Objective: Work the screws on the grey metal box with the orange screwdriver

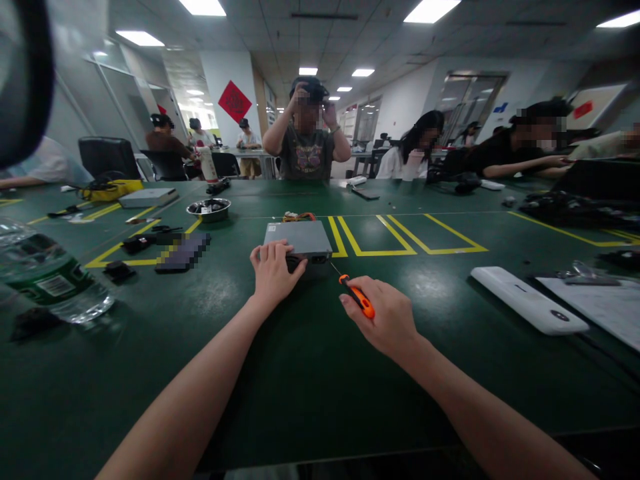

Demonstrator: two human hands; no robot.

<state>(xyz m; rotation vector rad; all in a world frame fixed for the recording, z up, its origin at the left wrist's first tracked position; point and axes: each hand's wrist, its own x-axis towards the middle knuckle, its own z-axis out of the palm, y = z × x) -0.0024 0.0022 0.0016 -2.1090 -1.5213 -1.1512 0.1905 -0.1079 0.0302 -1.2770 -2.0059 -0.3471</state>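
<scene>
A grey metal box (300, 237) with a socket in its near side and coloured wires (299, 217) behind it lies on the green table (280, 400). My left hand (276, 272) grips its near left edge, fingers on top and thumb at the front face. In my right hand (383, 310) is an orange and black screwdriver (361, 298), held by the handle. Its thin shaft points up and left, the tip close to the box's near right corner; whether they touch I cannot tell.
A water bottle (53, 273), a dark phone (183, 253) and a metal bowl (209, 209) are at left. A white device (527, 300) and a clipboard (600, 300) lie at right. Across the table a person (309, 143) raises both hands.
</scene>
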